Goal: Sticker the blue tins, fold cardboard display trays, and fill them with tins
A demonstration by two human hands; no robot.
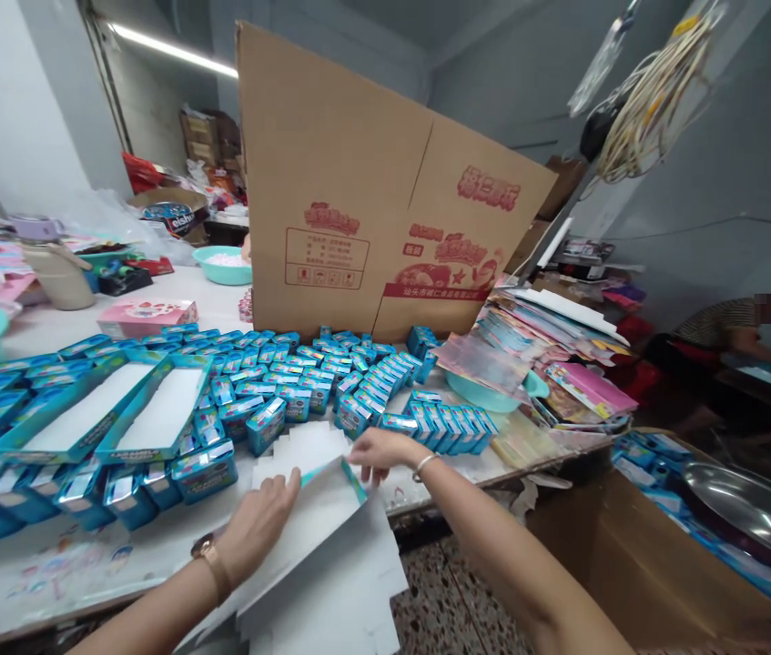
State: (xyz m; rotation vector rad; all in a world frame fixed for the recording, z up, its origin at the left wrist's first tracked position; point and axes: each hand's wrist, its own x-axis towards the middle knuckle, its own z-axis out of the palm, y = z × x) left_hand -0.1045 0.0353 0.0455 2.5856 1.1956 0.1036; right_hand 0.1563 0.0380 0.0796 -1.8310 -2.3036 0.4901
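A partly folded cardboard tray [320, 517], white inside with blue edges showing, lies over a stack of flat white tray blanks [350, 596] at the table's front edge. My left hand [266, 523], with a watch on its wrist, grips the tray's left side, fingers along the upturned flap. My right hand [383, 452], with a bangle on its wrist, pinches the far right corner, where a blue flap stands up. Its fingertips are partly hidden. Two folded blue trays [161, 411] with white bottoms rest on small blue boxes to the left.
Many small blue boxes [268, 426] cover the table behind my hands. A large brown carton [358, 182] stands behind them. Stacked printed sheets [549, 318] and a turquoise basin [481, 393] are at right. A metal bowl [757, 509] sits at lower right; another person [719, 327] is beyond.
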